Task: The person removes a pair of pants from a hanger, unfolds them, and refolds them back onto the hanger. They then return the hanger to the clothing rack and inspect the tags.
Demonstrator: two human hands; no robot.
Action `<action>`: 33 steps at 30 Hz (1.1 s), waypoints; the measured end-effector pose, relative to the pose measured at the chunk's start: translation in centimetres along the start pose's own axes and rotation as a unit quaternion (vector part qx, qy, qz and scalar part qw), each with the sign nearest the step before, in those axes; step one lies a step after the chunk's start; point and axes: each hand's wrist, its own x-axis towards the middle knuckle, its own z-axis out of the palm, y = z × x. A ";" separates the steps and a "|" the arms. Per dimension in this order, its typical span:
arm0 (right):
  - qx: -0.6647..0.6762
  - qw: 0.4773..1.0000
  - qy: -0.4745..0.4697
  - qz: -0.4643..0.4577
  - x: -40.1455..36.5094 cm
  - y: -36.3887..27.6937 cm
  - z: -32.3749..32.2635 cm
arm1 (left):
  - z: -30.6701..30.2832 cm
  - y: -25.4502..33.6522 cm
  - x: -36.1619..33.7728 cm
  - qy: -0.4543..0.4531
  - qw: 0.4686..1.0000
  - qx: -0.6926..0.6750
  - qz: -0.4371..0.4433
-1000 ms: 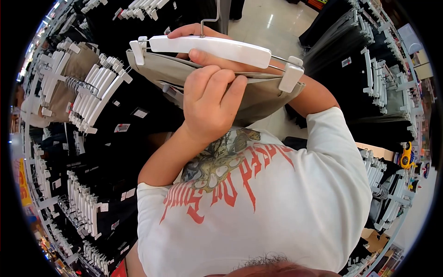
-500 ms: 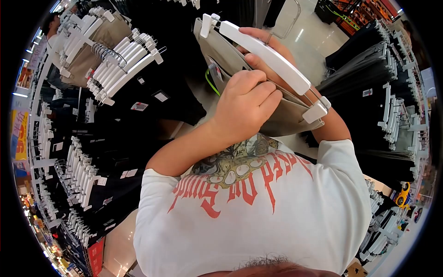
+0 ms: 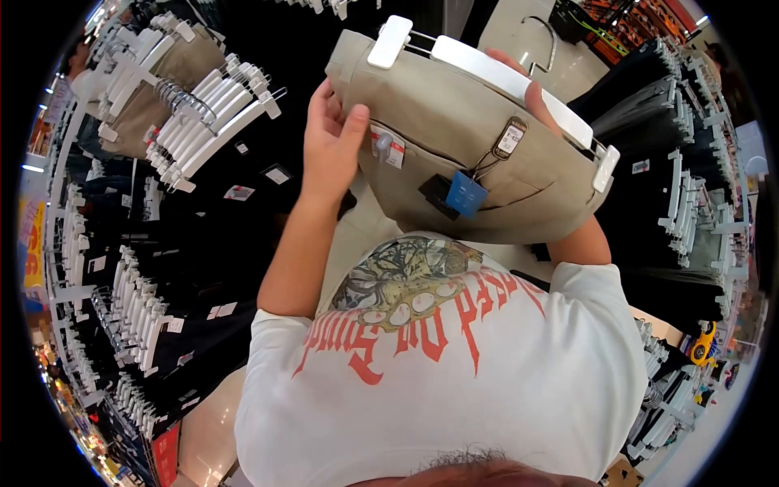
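Khaki trousers (image 3: pixel 446 114) hang folded from a white clip hanger (image 3: pixel 487 69) in front of my chest. My left hand (image 3: pixel 331 150) is closed around their left side, with the thumb on the near face. My right hand (image 3: pixel 540 105) is closed on the hanger's bar near the metal hook (image 3: pixel 552 53); the trousers hide most of its palm. On the near face are a price tag (image 3: pixel 510 140), a blue tag (image 3: pixel 466 195), a black tag (image 3: pixel 439 196) and a red-and-white label (image 3: pixel 388 148) with a grey security tag (image 3: pixel 382 144).
A rack with white hangers (image 3: pixel 215 105) and khaki garments (image 3: pixel 191 65) stands at left. Dark garments (image 3: pixel 268 211) hang below it. More dark trousers (image 3: pixel 641 195) on hangers line the right side. A pale tiled floor (image 3: pixel 507 32) shows ahead.
The trousers have turned so their tagged face shows. My left hand has moved from the middle of the waistband to the left side. My right hand still holds the hanger.
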 end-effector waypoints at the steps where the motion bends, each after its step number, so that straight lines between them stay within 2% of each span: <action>1: 0.029 1.000 -0.002 0.006 0.1 0.0 -0.3 | -0.5 0.0 0.0 -0.039 0.998 -0.030 -0.043; 5: 0.108 0.993 -0.033 0.032 1.8 -0.4 -3.0 | -3.9 -2.4 -0.6 -0.192 0.961 -0.084 -0.180; 8: 0.134 0.989 -0.046 0.048 2.8 -1.0 -3.9 | -5.0 -3.6 -1.1 -0.283 0.934 -0.014 -0.220; 12: 0.123 0.990 -0.053 0.042 4.1 -1.4 -4.6 | -5.0 -5.4 -2.6 -0.310 0.911 -0.019 -0.269; 13: 0.120 0.990 -0.055 0.038 4.9 -1.6 -5.0 | -5.7 -6.4 -2.8 -0.334 0.890 -0.028 -0.309; 16: 0.096 0.993 -0.059 0.016 6.2 -2.3 -5.5 | -6.4 -7.7 -3.8 -0.302 0.879 -0.131 -0.346; 19: 0.071 0.996 -0.053 0.001 6.8 -2.5 -5.2 | -6.3 -8.1 -4.4 -0.217 0.859 -0.226 -0.404; 22: 0.048 0.998 -0.050 -0.002 7.6 -1.9 -4.9 | -5.6 -7.6 -5.1 -0.186 0.881 -0.215 -0.377; 25: 0.029 0.998 -0.049 -0.001 8.5 -1.3 -4.5 | -5.2 -6.7 -5.1 -0.239 0.905 -0.156 -0.314; 28: 0.012 0.999 -0.048 0.000 9.1 -0.5 -4.1 | -5.5 -6.7 -5.2 -0.257 0.897 -0.122 -0.339; 33: -0.008 0.999 -0.051 0.001 9.7 0.4 -3.6 | -6.5 -8.1 -6.0 -0.209 0.869 -0.207 -0.397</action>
